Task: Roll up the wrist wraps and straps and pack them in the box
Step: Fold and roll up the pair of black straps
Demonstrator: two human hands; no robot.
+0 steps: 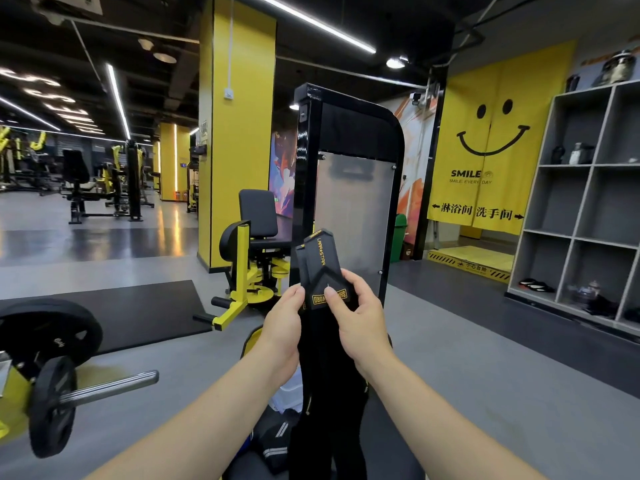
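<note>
I hold a black strap (320, 265) with yellow lettering up in front of me at chest height. My left hand (284, 323) pinches its left edge and my right hand (356, 317) grips its right edge, thumb across the yellow label. The strap's long black tail (325, 393) hangs straight down between my forearms. Below it lies a pale translucent box (287, 393), mostly hidden by my left arm and the tail. A black wrap with white stripes (277, 441) lies lower down.
A tall black weight-stack machine (349, 174) stands straight ahead, with a yellow and black seat machine (249, 251) to its left. A barbell with black plates (52, 368) sits at the lower left. Grey shelving (585, 202) lines the right wall.
</note>
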